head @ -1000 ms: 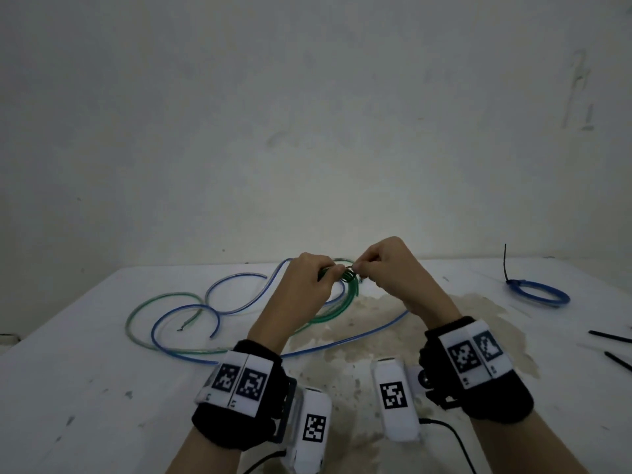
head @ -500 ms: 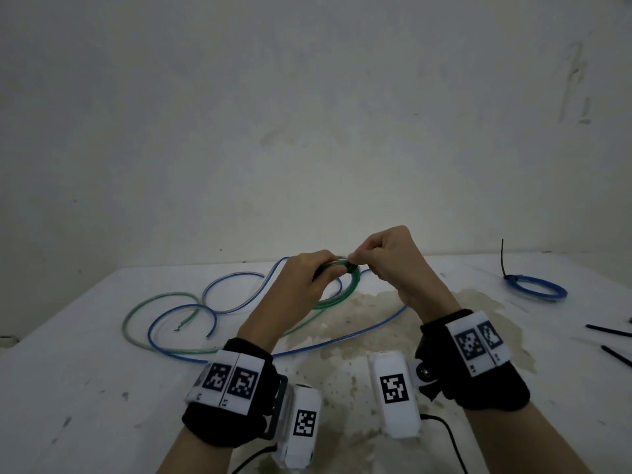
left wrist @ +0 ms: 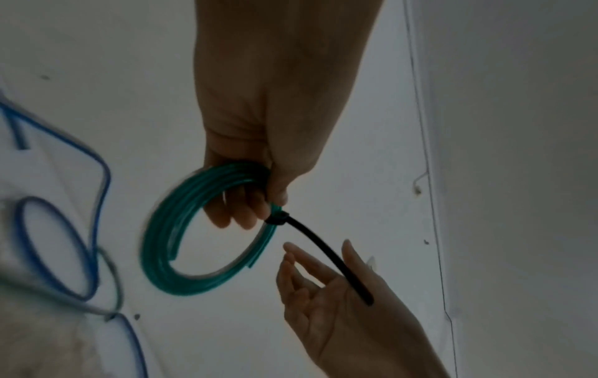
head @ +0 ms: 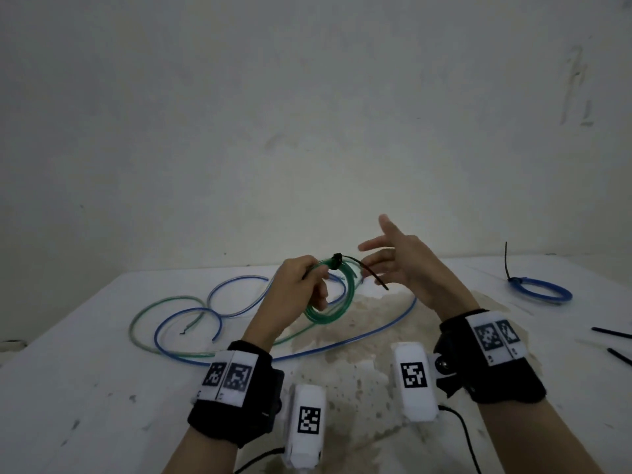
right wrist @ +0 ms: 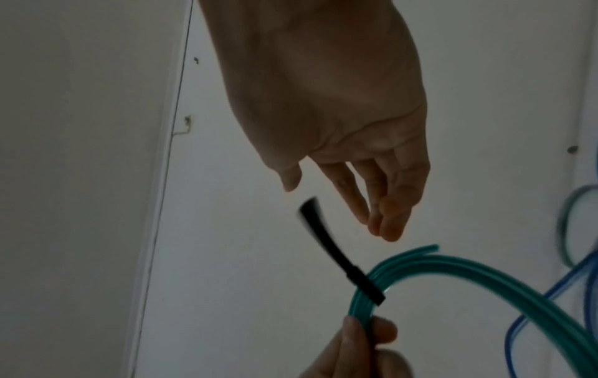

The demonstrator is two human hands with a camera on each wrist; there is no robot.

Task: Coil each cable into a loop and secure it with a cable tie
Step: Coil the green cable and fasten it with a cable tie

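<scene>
On the left of the table (head: pixel 68 371) lie loose cables (head: pixel 191 313), blue and green, not yet coiled. In the middle, the left hand (head: pixel 294 292) holds the green coil (head: pixel 328 302) up, fingers curled round it. A black cable tie (head: pixel 362 270) is tight around it, its tail sticking out right. The right hand (head: pixel 407 265) is spread wide, holding nothing. This coil looks done, I think. Next: put it down and coil another.
</scene>
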